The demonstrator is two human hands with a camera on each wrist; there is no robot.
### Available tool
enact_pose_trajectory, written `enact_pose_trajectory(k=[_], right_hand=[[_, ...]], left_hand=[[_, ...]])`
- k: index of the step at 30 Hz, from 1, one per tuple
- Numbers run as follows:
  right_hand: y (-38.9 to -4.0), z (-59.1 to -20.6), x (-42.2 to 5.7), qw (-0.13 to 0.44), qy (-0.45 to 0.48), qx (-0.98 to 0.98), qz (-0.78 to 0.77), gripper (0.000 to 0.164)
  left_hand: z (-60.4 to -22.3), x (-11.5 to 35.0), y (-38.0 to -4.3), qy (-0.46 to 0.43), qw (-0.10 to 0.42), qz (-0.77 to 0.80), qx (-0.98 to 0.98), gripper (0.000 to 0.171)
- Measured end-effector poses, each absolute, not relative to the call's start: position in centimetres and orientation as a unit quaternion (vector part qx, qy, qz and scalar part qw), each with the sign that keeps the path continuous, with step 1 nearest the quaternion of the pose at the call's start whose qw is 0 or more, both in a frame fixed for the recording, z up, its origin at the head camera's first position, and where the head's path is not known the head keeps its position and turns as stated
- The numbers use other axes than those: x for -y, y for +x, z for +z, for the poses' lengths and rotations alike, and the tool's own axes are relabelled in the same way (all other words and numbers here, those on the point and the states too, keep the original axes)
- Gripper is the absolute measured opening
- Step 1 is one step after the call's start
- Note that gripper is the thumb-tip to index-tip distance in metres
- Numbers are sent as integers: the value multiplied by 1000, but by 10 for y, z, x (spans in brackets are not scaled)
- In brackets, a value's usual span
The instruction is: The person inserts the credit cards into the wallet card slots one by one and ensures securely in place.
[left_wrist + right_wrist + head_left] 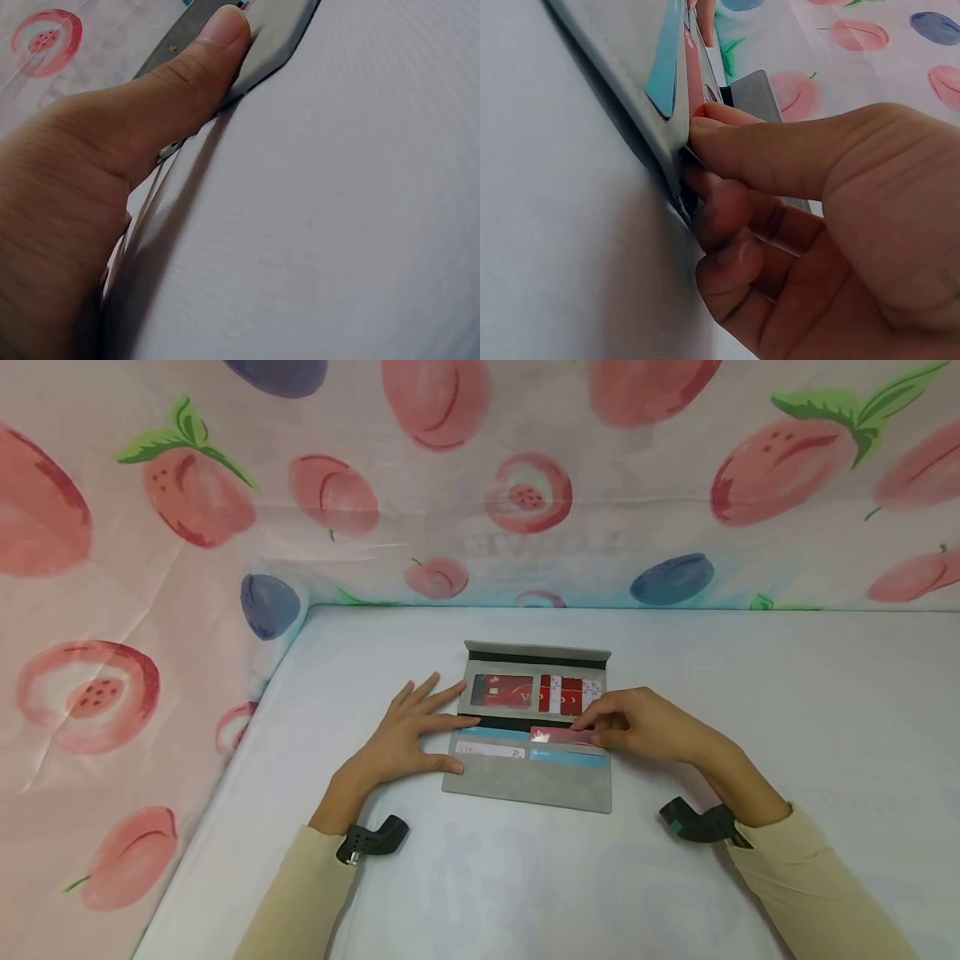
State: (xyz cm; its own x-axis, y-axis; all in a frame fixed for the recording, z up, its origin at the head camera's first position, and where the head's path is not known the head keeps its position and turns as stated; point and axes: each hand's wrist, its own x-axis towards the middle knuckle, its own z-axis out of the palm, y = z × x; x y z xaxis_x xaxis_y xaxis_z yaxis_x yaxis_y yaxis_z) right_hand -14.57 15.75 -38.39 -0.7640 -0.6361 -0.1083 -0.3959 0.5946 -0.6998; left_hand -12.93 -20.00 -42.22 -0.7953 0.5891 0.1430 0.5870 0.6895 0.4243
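Note:
A grey wallet [527, 792] lies unfolded on the white table, cards in its slots. My left hand [402, 735] rests at its left side, fingers spread and fairly straight; in the left wrist view the thumb [225, 28] lies on the wallet's edge. At the right side, my right hand [645, 727] pinches the end of a red card [551, 735] in the upper right slot of the lower half. The right wrist view shows thumb and forefinger on that red card [694, 82], the other fingers curled beneath the wallet's edge.
Below the red card sits a blue card [567, 757], with a white VIP card [489, 750] to its left. Red cards [510, 691] show in the wallet's upper half. A fruit-patterned cloth [450, 527] hangs behind and at left.

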Motion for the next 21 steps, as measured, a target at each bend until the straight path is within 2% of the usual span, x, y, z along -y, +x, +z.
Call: enact_pose_trajectory(k=[21], right_hand=[[-144, -379, -154, 163, -283, -884, -333, 9]], left_hand=[[-422, 200, -129, 324, -4, 237, -916, 62]])
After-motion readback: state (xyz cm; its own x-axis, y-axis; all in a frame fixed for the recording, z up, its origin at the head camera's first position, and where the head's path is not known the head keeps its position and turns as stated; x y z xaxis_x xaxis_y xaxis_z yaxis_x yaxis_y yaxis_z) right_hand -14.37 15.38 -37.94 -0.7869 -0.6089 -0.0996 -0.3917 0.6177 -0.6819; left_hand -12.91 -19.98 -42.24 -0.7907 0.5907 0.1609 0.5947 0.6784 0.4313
